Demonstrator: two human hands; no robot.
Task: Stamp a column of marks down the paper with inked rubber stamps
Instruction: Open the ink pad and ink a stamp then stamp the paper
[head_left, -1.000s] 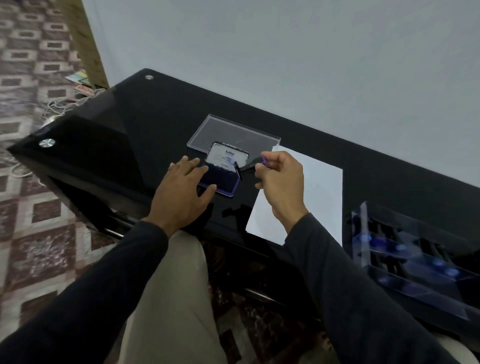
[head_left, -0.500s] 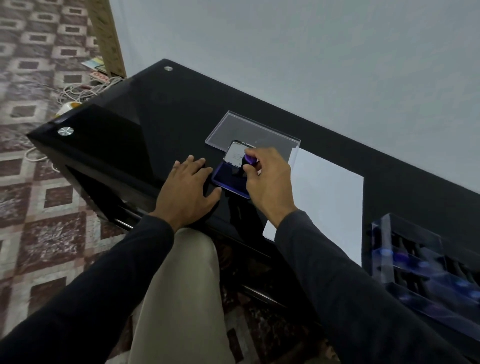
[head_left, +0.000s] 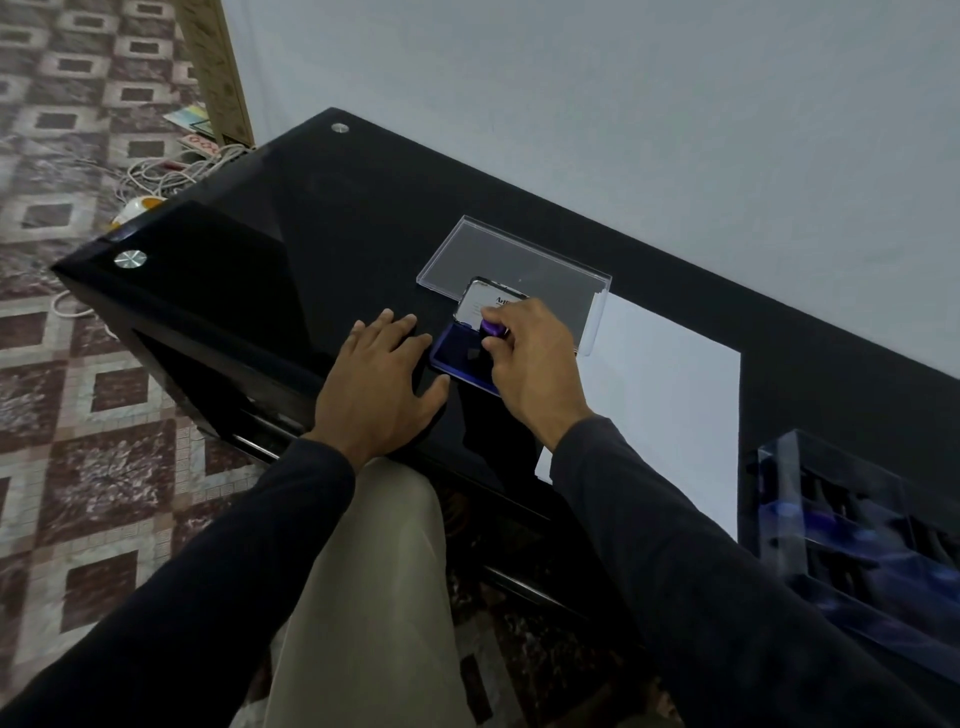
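Black glass, your table (head_left: 291, 218) fills the middle of the frame, running from upper left to lower right under a pale wall. The white paper (head_left: 670, 410) lies right of centre, its long axis running from the wall toward you, with no marks on the part that shows. A clear case (head_left: 852, 525) of stamps sits at the right edge, just beside the paper. A clear lid (head_left: 498, 254) lies beyond the ink pad (head_left: 457, 353), which sits open at centre with its blue face up and its own lid raised behind it. Your left hand (head_left: 379, 384) lies flat, fingers straight and spread, just left of the pad, the thumb beside its near edge. Your right hand (head_left: 530, 364) pinches a purple stamp (head_left: 491, 328) between curled fingers and thumb, holding it upright over the pad; whether it touches the ink, you cannot tell. Cables (head_left: 166, 174) tangle on the patterned floor at upper left.
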